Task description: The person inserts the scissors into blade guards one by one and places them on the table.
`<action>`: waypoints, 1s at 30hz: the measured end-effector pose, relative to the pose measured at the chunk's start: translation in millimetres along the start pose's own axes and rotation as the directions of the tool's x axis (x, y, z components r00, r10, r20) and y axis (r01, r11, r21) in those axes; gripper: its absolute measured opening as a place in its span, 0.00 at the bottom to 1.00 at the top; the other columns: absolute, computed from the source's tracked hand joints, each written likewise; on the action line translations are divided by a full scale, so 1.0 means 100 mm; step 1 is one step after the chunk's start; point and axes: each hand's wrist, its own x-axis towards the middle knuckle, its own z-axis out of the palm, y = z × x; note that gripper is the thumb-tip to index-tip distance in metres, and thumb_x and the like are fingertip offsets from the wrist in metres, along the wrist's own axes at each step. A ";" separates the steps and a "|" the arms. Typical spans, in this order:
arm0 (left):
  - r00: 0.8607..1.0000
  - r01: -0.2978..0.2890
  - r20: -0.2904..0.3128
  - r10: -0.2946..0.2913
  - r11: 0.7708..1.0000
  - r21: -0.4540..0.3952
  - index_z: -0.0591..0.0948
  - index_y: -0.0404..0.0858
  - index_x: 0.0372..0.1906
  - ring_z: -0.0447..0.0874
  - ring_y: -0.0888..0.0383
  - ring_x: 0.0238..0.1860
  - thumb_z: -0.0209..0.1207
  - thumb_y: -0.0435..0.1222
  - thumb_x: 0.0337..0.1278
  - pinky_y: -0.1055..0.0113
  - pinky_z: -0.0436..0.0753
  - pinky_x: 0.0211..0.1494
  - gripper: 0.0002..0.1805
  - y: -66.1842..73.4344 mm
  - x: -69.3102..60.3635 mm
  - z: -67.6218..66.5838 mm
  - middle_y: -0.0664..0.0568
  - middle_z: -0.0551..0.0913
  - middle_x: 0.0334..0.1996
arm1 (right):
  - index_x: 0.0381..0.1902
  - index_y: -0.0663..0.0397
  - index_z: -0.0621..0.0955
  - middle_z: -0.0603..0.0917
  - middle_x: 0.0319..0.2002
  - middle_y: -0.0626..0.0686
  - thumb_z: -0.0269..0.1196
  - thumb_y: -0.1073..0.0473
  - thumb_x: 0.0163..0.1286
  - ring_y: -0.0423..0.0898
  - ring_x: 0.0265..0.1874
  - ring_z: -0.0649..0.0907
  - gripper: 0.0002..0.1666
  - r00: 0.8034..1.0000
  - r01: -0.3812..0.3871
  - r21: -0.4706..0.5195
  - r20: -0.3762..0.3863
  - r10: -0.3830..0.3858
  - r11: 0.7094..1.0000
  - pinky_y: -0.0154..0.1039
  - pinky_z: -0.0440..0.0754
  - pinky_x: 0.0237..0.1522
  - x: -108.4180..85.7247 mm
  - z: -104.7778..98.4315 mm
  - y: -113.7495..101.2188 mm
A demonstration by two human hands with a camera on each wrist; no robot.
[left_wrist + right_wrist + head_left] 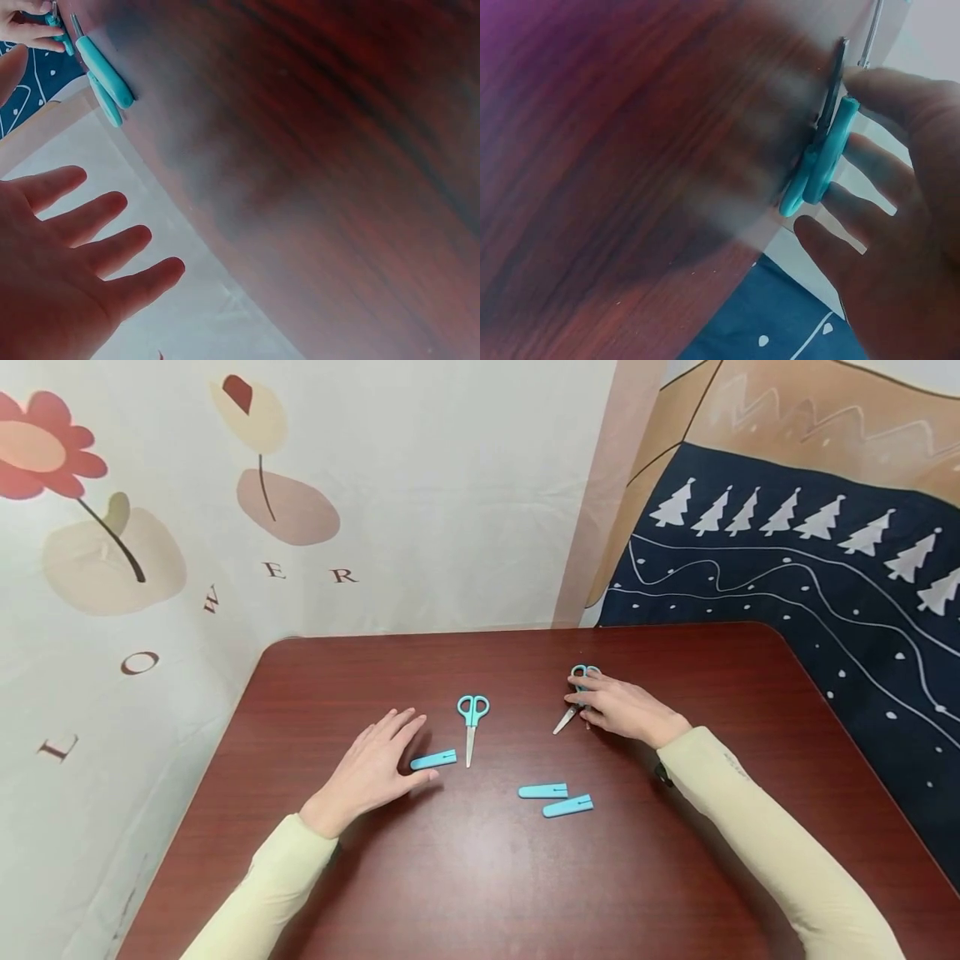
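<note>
Scissors [567, 719] with blue handles lie on the table [465, 893], blades angled nearer the person and leftward. I have the right hand [626, 708] over their handles, fingers spread and fairly straight; I can't tell how firmly they touch. Farther left I see the second pair [472, 714], handles on the far side, with no hand on it. I read the left hand [367, 777] as spread and relaxed, a blue sheath [435, 760] by its thumb and fingers. Nearer the person sit two more sheaths [567, 807], side by side. Beyond hangs white cloth [450, 510] with printed flowers.
</note>
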 end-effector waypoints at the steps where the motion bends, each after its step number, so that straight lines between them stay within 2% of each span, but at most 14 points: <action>1: 1.000 -0.002 0.001 0.002 1.000 0.002 0.70 0.37 0.76 0.62 0.34 0.76 0.69 0.62 0.55 0.35 0.64 0.72 0.50 0.00 0.00 0.01 0.40 0.67 0.75 | 0.63 0.56 0.84 0.74 0.71 0.62 0.69 0.65 0.71 0.64 0.73 0.70 0.23 1.000 0.009 0.001 -0.012 -0.009 1.000 0.59 0.73 0.68 0.01 0.00 0.00; 5: 1.000 -0.001 0.018 0.001 1.000 -0.005 0.70 0.39 0.76 0.61 0.34 0.76 0.69 0.64 0.54 0.34 0.64 0.72 0.51 -0.02 0.01 0.02 0.40 0.66 0.76 | 0.54 0.58 0.88 0.81 0.63 0.62 0.72 0.69 0.65 0.61 0.66 0.77 0.18 0.995 0.065 -0.014 -0.074 -0.065 0.998 0.55 0.76 0.66 0.05 0.00 0.01; 9: 0.999 -0.007 0.040 0.008 1.000 -0.027 0.71 0.41 0.76 0.60 0.33 0.76 0.70 0.64 0.52 0.33 0.63 0.72 0.51 -0.02 0.02 0.01 0.40 0.66 0.76 | 0.47 0.57 0.90 0.84 0.55 0.61 0.74 0.70 0.63 0.59 0.59 0.80 0.14 0.989 0.104 -0.049 -0.105 -0.109 0.993 0.51 0.78 0.62 0.08 -0.01 0.02; 14: 0.998 -0.056 0.039 0.058 0.997 -0.053 0.73 0.40 0.74 0.63 0.33 0.75 0.73 0.61 0.51 0.35 0.65 0.72 0.49 -0.02 0.06 0.01 0.39 0.69 0.74 | 0.46 0.56 0.90 0.85 0.53 0.60 0.74 0.68 0.64 0.59 0.57 0.80 0.12 0.984 0.122 -0.066 -0.125 -0.130 0.990 0.52 0.79 0.61 0.06 0.01 0.02; 18: 0.995 -0.079 0.054 0.085 0.991 -0.105 0.77 0.41 0.72 0.70 0.40 0.72 0.75 0.59 0.50 0.41 0.70 0.70 0.46 0.02 0.12 -0.01 0.44 0.74 0.71 | 0.46 0.56 0.89 0.85 0.53 0.59 0.74 0.68 0.64 0.59 0.57 0.80 0.13 0.976 0.135 -0.060 -0.165 -0.143 0.989 0.52 0.79 0.61 0.01 0.03 0.03; 25: 0.986 -0.103 0.117 0.122 0.982 -0.160 0.80 0.43 0.68 0.80 0.52 0.58 0.76 0.55 0.53 0.49 0.80 0.59 0.39 0.03 0.20 -0.01 0.53 0.82 0.57 | 0.47 0.56 0.89 0.83 0.54 0.60 0.74 0.69 0.63 0.61 0.57 0.79 0.14 0.972 0.126 -0.034 -0.193 -0.130 0.991 0.54 0.79 0.60 -0.11 0.03 0.01; 30: 0.977 -0.132 0.139 0.164 0.968 -0.212 0.83 0.43 0.63 0.82 0.58 0.47 0.77 0.50 0.52 0.57 0.82 0.51 0.33 0.02 0.23 0.00 0.55 0.84 0.48 | 0.47 0.55 0.88 0.82 0.56 0.61 0.74 0.69 0.63 0.61 0.58 0.78 0.14 0.973 0.108 -0.013 -0.203 -0.108 0.994 0.53 0.80 0.60 -0.21 0.01 -0.02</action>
